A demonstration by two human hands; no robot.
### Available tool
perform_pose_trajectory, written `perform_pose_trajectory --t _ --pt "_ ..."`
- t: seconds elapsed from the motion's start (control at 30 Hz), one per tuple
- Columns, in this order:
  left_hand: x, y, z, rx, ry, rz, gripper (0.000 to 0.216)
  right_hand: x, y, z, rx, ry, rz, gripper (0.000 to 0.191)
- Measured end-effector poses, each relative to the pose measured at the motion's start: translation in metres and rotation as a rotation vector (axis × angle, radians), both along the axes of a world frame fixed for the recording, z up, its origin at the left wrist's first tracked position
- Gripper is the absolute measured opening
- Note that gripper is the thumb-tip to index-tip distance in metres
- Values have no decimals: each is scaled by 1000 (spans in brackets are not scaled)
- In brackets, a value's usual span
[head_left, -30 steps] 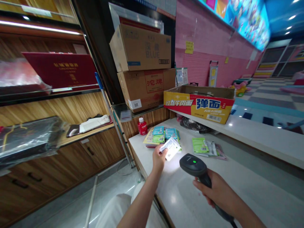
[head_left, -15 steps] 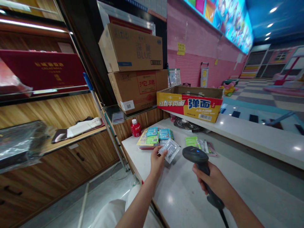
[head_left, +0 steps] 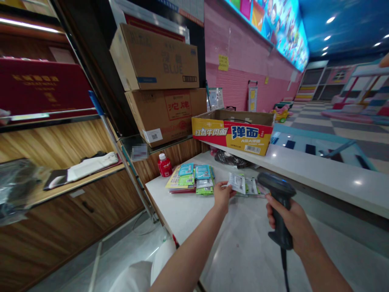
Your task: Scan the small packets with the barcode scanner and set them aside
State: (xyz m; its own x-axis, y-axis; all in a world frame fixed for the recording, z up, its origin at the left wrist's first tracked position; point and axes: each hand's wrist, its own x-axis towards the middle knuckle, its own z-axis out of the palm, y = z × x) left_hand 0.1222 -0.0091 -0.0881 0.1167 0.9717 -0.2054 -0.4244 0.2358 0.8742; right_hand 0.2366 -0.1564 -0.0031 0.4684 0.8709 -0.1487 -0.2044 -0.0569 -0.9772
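Pinched in my left hand [head_left: 223,196] is a silver packet [head_left: 237,182], its printed side up, over the right-hand group of packets. My right hand [head_left: 288,219] is wrapped round the handle of a black barcode scanner [head_left: 278,188], whose head points left and whose cord hangs down. Green and silver packets [head_left: 251,185] lie partly hidden under and beside the held one. To the left, blue packets [head_left: 203,172] and green packets [head_left: 186,179] rest on and against a stack of booklets [head_left: 173,183] on the white counter [head_left: 237,247].
A red bottle with a white cap [head_left: 165,165] stands at the counter's left edge. An open noodle carton [head_left: 232,134] sits on the raised ledge [head_left: 319,176]. Two cardboard boxes [head_left: 167,115] are stacked behind. A black plastic bag [head_left: 231,159] lies below the ledge.
My left hand has carried the silver packet rightward, from beside the booklet stack to the right-hand packets. The scanner has shifted right in my right hand. The view has turned slightly right.
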Motion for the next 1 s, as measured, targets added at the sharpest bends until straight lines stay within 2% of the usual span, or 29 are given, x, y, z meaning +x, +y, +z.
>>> perform_pose_trajectory --t 0.1,0.17,0.33,0.4,0.57,0.67,0.77,0.87,0.93,1.0 --pt "18 12 -7 32 43 -19 21 2 0 2 4 8 -5 47" --pt "25 17 -13 81 147 -33 20 2 0 3 17 11 -4 46" --pt "27 22 -19 325 686 41 20 3 2 2 35 -12 -5 43" --pt "27 21 -18 385 808 35 22 3 3 2 41 -13 -9 43" --pt "28 16 -18 503 935 -18 10 4 3 2 20 -23 2 44" --pt "24 13 -17 584 940 -21 13 4 2 1 -1 -28 11 45" --pt "10 10 -8 665 968 2 22 2 2 -1 4 -20 30 45" --pt "-18 15 7 784 1060 26 21 -2 2 -3 4 -30 46 42" --pt "-43 24 19 830 1186 63 21 -5 1 -4 -17 -41 60 41" --pt "-71 37 31 792 1364 121 24 -9 1 -6 -46 -45 90 42"
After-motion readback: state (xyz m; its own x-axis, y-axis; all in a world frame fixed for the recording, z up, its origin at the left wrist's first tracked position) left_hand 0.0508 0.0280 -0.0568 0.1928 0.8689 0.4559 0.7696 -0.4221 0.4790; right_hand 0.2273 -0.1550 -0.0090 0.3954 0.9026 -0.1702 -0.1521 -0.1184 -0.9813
